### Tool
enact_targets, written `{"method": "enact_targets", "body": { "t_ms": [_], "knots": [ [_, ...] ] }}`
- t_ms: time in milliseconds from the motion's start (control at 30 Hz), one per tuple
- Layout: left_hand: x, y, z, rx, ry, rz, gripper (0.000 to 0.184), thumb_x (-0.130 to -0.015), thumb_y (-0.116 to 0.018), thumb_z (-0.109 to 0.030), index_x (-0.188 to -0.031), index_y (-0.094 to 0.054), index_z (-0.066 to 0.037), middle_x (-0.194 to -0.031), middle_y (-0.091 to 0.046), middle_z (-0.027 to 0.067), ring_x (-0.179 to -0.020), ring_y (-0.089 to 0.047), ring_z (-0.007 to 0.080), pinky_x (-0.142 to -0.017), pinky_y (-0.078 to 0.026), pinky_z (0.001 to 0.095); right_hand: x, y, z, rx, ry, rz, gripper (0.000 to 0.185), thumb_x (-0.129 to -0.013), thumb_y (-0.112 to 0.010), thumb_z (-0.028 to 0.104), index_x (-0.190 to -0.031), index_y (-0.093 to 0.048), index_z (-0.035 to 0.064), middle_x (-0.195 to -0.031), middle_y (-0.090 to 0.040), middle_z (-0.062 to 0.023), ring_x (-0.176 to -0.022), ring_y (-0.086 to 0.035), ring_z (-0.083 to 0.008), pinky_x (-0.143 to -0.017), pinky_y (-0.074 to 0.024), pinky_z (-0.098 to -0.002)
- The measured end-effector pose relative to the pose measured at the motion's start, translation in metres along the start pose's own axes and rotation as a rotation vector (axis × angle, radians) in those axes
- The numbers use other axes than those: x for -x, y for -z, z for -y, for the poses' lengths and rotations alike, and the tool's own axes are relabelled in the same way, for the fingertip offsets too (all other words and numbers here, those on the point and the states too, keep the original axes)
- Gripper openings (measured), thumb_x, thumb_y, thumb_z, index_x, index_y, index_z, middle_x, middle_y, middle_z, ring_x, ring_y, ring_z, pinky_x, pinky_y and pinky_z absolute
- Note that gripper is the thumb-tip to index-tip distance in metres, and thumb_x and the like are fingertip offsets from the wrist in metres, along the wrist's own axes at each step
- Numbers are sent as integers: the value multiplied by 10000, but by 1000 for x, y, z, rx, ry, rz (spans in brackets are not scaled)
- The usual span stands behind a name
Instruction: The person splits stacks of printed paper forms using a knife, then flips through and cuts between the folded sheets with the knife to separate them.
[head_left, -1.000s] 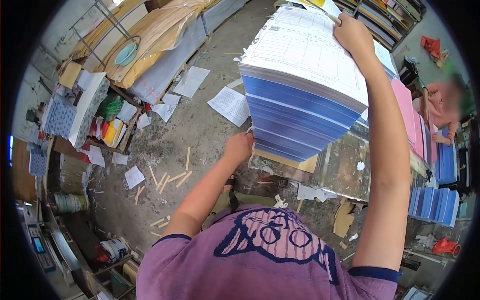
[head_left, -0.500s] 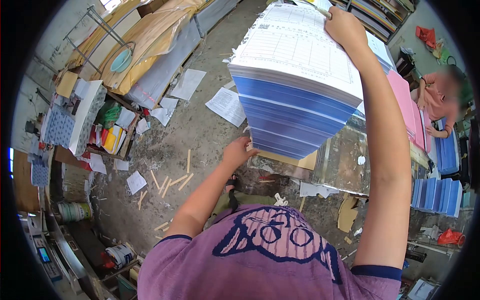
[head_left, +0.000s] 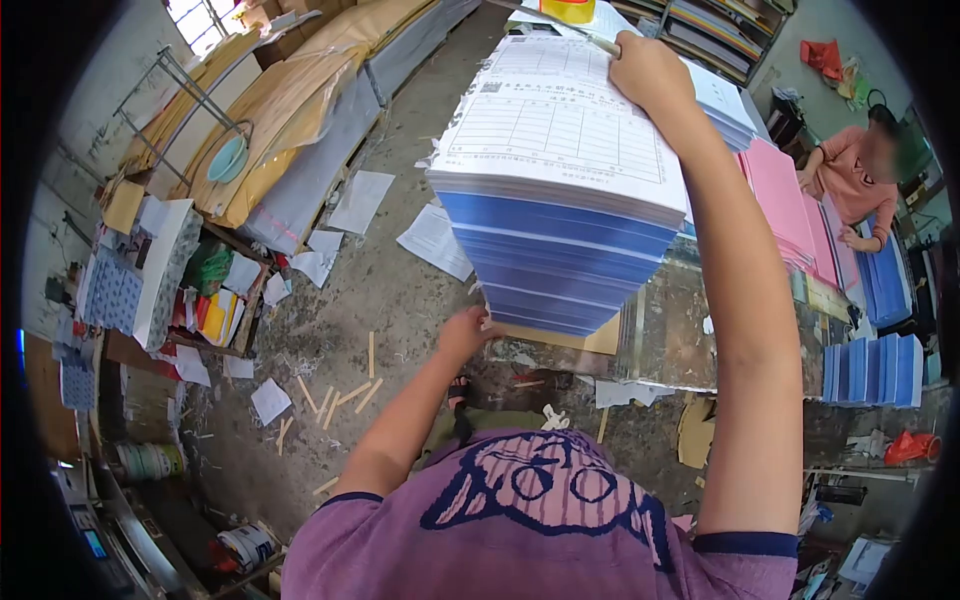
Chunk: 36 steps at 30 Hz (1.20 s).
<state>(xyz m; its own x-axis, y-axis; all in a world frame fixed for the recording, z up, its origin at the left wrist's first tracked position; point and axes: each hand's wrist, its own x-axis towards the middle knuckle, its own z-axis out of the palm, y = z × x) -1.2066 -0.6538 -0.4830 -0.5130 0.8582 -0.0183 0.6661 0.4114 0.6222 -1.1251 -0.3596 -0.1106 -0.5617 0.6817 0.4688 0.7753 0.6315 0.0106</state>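
A tall stack of printed forms (head_left: 560, 120) with blue and white layered edges stands in front of me on a brown board (head_left: 560, 335). My right hand (head_left: 650, 75) is above the top sheet, its fingers closed round the pale handle of a long thin knife-like tool (head_left: 585, 35); the far end runs out of view. Down at the stack's near left corner is my left hand (head_left: 467, 333), fingers apart and the tips against or close to the corner. Exactly what they touch is hard to make out. A yellow and red object (head_left: 567, 9) shows beyond the top sheet.
At right, a person in a pink top (head_left: 855, 175) handles papers beside pink sheets (head_left: 782, 205). Blue-edged stacks (head_left: 872, 372) stand nearer. Loose papers (head_left: 436, 242) and wooden strips (head_left: 330, 405) litter the floor. Wrapped board piles (head_left: 290, 130) line the left.
The view has shifted, so the stack sits slightly lower and further left. More of the tool and the yellow and red object now shows. Both hands keep about the same places at the stack.
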Motion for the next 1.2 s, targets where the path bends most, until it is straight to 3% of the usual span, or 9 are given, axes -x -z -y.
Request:
{"method": "enact_targets", "body": {
  "t_ms": [100,200,300,433,633,800,967,1100,1200],
  "knots": [
    [-6,-2,-10,-163,-84,-72,172,-756,-573,-251,-770,-612,-84,-735,-610,101,-625,-558,343,-535,-428,413,5,-9,0,-75,3,-42,263,-771,-456,143,-957,-618,48,-900,-654,-152,-798,-624,-325,-690,-486,-408],
    [-1,-15,32,-160,-158,-97,171,-736,-596,-245,-810,-632,-96,-718,-610,110,-629,-560,352,-539,-431,411,6,-9,-2,-60,-8,-23,260,-768,-454,134,-951,-618,50,-890,-655,-150,-793,-625,-318,-688,-486,-405],
    [6,-6,48,-140,7,-19,169,-743,-611,-229,-791,-622,-67,-662,-577,108,-567,-534,320,-528,-424,389,3,-5,-1,-45,-19,-4,257,-765,-451,125,-946,-619,52,-881,-656,-147,-788,-627,-311,-685,-487,-402],
    [6,74,-50,130,-16,-233,177,-788,-582,-241,-790,-603,-65,-697,-594,93,-582,-550,294,-534,-426,385,-3,6,3,-66,-2,-20,253,-767,-457,126,-946,-617,48,-868,-655,-146,-775,-626,-308,-683,-488,-398],
    [2,98,-92,179,-180,-489,173,-805,-589,-182,-786,-597,-10,-606,-544,67,-515,-483,197,-510,-396,316,0,6,2,-56,1,-6,247,-770,-457,123,-943,-618,49,-867,-655,-145,-766,-626,-303,-678,-488,-396],
    [-4,76,-36,162,175,-316,122,-808,-579,-148,-801,-596,-27,-605,-537,67,-518,-485,201,-507,-389,304,-3,8,2,-73,-22,3,244,-775,-457,125,-944,-617,50,-872,-654,-144,-773,-624,-304,-681,-487,-396],
    [4,100,-79,277,-40,-348,105,-807,-579,-132,-777,-588,-32,-602,-534,78,-516,-480,207,-507,-388,300,-8,11,7,-80,31,-41,248,-779,-451,130,-948,-615,52,-886,-653,-145,-788,-620,-311,-686,-485,-400],
    [0,103,-88,26,-219,-456,152,-826,-543,-187,-791,-596,-49,-653,-599,99,-540,-534,278,-517,-418,343,0,8,8,-60,-5,-4,258,-779,-441,135,-953,-613,53,-896,-651,-147,-803,-616,-320,-693,-481,-407],
    [1,94,-79,101,-222,-449,123,-814,-553,-169,-804,-594,-53,-683,-606,96,-550,-541,277,-520,-421,342,0,8,5,-57,2,-13,262,-778,-438,138,-954,-612,52,-901,-651,-147,-806,-616,-322,-694,-480,-409]
  ]
}}
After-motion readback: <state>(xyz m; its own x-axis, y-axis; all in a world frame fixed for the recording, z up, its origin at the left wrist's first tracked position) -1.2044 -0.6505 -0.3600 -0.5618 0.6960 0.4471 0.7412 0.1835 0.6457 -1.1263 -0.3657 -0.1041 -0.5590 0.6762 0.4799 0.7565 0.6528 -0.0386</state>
